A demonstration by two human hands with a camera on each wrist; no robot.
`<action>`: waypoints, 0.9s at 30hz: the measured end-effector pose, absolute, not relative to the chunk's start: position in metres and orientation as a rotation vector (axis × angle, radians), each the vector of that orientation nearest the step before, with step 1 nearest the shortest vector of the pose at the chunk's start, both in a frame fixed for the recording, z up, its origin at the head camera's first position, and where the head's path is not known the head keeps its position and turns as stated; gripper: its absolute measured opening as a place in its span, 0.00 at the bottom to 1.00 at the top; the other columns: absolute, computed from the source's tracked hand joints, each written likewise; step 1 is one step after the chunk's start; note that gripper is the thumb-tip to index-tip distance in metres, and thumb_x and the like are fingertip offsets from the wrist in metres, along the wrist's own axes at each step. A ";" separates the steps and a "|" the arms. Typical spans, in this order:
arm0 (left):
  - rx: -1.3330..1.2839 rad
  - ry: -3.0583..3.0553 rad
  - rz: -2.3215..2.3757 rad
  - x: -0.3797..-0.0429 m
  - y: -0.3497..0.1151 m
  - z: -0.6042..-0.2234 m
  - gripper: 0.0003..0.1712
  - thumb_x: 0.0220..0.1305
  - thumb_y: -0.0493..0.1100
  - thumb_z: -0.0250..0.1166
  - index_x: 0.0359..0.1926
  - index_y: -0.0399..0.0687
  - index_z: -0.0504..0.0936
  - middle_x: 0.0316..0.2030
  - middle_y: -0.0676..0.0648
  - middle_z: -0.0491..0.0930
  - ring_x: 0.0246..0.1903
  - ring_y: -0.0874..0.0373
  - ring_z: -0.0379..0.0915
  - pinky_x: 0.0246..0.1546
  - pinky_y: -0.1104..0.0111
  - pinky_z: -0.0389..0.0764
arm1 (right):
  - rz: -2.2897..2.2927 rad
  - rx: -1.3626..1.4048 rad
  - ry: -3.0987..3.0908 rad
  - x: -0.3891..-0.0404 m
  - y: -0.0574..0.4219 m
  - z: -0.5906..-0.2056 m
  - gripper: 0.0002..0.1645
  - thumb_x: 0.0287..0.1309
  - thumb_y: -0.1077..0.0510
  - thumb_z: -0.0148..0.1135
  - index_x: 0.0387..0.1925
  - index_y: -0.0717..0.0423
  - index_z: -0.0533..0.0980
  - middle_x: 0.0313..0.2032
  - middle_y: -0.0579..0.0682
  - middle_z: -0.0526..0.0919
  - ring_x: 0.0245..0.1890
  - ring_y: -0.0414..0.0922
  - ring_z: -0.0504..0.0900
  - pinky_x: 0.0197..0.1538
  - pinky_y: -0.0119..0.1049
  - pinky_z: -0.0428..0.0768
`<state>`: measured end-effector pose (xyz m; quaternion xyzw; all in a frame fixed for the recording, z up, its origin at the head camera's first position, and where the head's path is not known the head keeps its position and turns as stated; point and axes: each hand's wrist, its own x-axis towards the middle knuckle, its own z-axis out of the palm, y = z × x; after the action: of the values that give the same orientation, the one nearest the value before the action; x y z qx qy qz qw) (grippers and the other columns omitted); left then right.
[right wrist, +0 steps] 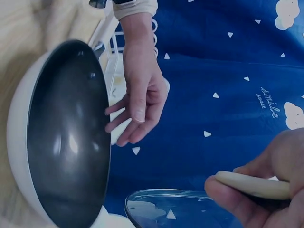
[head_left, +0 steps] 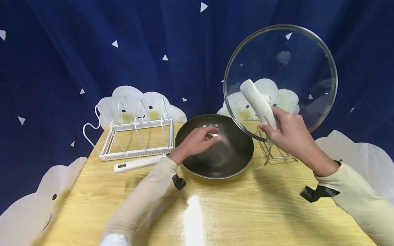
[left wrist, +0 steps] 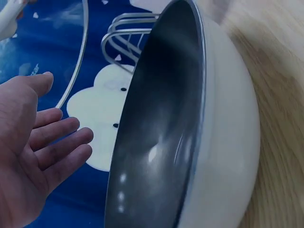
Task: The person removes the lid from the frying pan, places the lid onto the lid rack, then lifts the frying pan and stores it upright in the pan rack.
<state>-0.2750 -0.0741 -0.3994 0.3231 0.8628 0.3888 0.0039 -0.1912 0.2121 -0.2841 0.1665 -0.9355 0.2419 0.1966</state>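
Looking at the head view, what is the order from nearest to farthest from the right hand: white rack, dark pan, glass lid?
From the right hand:
1. Glass lid: held in it by the white handle.
2. Dark pan: to the hand's left.
3. White rack: farther left, past the pan.

White rack [head_left: 136, 153] on wooden table [head_left: 240, 208] — blue curtain [head_left: 184, 30] behind.
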 end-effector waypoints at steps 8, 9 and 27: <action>1.041 2.714 1.195 -0.283 -0.046 -0.391 0.24 0.73 0.55 0.62 0.61 0.47 0.80 0.55 0.47 0.85 0.49 0.58 0.84 0.53 0.63 0.81 | 0.550 0.430 -2.621 -0.192 0.228 -0.274 0.25 0.61 0.56 0.71 0.55 0.66 0.76 0.30 0.65 0.83 0.26 0.60 0.80 0.29 0.55 0.75; 1.037 2.710 1.195 -0.284 -0.042 -0.389 0.24 0.73 0.56 0.62 0.61 0.47 0.80 0.55 0.48 0.85 0.50 0.58 0.83 0.54 0.64 0.81 | 0.545 0.421 -2.625 -0.192 0.229 -0.273 0.25 0.61 0.56 0.70 0.55 0.66 0.77 0.30 0.65 0.83 0.26 0.59 0.80 0.29 0.54 0.75; 0.983 2.603 1.412 -0.296 0.038 -0.389 0.26 0.72 0.53 0.64 0.64 0.44 0.80 0.55 0.46 0.85 0.44 0.64 0.83 0.46 0.79 0.77 | 0.358 0.365 -2.662 -0.192 0.255 -0.267 0.19 0.63 0.57 0.68 0.47 0.67 0.74 0.26 0.66 0.80 0.21 0.60 0.76 0.24 0.57 0.71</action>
<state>-0.2958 0.0385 -0.3893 0.3151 0.8341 0.4525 0.0106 -0.1925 0.2554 -0.2673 0.1316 -0.9593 0.1292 0.2138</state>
